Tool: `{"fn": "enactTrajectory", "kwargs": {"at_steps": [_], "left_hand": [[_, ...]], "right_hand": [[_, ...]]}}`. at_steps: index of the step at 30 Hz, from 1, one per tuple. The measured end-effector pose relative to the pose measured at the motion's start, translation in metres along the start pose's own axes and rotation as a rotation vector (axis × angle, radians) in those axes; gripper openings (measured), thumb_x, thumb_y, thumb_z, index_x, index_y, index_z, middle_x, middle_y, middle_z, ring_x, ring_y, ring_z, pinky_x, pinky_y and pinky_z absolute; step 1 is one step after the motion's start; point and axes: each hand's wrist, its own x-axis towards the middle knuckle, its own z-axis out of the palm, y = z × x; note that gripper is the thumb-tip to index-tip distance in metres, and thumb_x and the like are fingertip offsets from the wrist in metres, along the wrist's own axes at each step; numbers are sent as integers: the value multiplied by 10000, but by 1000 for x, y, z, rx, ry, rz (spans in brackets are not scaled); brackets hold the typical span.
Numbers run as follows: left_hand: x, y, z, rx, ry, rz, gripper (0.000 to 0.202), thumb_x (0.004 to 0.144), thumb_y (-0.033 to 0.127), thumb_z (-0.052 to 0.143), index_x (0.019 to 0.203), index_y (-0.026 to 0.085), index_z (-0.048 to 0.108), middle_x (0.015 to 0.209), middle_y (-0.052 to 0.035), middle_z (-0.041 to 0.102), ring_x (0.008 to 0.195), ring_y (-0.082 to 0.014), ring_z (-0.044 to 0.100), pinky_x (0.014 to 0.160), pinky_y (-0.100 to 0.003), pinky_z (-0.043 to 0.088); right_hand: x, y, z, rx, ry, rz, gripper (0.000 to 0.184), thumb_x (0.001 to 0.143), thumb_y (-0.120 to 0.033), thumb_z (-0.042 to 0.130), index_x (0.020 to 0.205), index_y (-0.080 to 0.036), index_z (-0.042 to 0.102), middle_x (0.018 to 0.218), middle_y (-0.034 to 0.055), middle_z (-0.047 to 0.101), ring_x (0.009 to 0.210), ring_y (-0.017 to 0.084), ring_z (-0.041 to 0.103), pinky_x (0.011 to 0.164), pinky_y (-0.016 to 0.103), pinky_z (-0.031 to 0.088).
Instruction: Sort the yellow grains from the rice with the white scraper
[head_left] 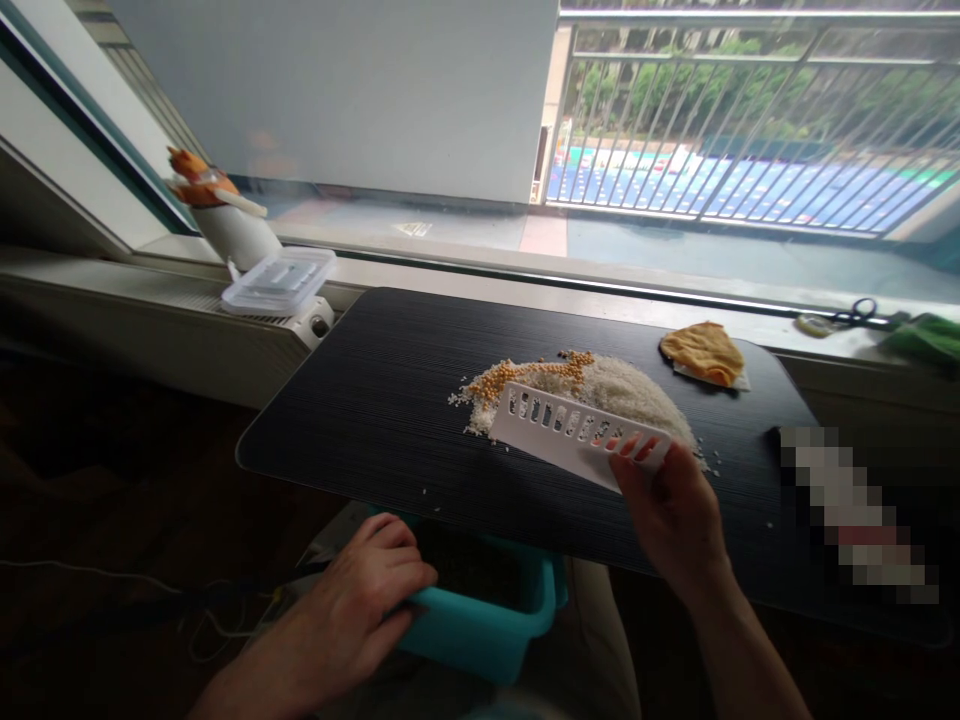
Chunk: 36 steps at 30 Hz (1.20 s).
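My right hand point(679, 515) grips one end of a white slotted plastic strip point(559, 445), its fingers showing through the slots. The strip stands on its long edge against a heap of white rice point(634, 395) on the dark tabletop. Yellow beans point(499, 380), perhaps soybeans, lie over the heap's left and far side. Below the table's front edge, my left hand point(382, 575) is closed over the rim of a turquoise plastic basin point(487, 625). The inside of the basin is dark, so what it holds cannot be made out.
A folded yellow cloth point(705, 352) lies at the table's back right. Scissors point(855, 312) and a green cloth point(926, 338) rest on the windowsill. A clear plastic lid point(281, 280) sits on the radiator at left. Loose grains dot the black table point(360, 400).
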Motion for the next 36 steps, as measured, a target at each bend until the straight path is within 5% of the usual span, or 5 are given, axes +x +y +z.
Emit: {"fn": "enactTrajectory", "kwargs": {"at_steps": [17, 23, 30, 36], "left_hand": [[-3, -3, 2, -15, 35, 18, 239, 835, 29, 483, 900, 197, 639, 841, -13, 640, 909, -212, 529, 991, -424, 334], [-8, -7, 1, 4, 39, 16, 229, 821, 36, 487, 878, 196, 641, 853, -23, 650, 932, -225, 529, 969, -423, 343], [-9, -8, 1, -9, 25, -4, 257, 798, 13, 484, 895, 189, 645, 824, -10, 642, 898, -215, 543, 972, -437, 323], [-6, -6, 1, -2, 1, -21, 289, 770, -20, 477, 889, 182, 646, 843, -12, 641, 906, -212, 531, 993, -441, 305]], "right_hand": [[-23, 3, 3, 110, -71, 18, 82, 892, -275, 600, 964, -240, 586, 902, 19, 684, 813, 147, 653, 739, 240, 518], [-50, -9, 8, 185, -388, 112, 117, 928, -289, 545, 1035, -267, 585, 931, 22, 682, 803, 151, 642, 682, 225, 506], [-55, -21, 52, 256, -370, 147, 125, 928, -341, 530, 988, -234, 556, 876, 32, 685, 697, 140, 620, 632, 236, 491], [-37, -12, 52, 167, -48, 241, 224, 859, -430, 605, 846, -224, 519, 723, 7, 629, 598, 140, 592, 560, 243, 480]]}}
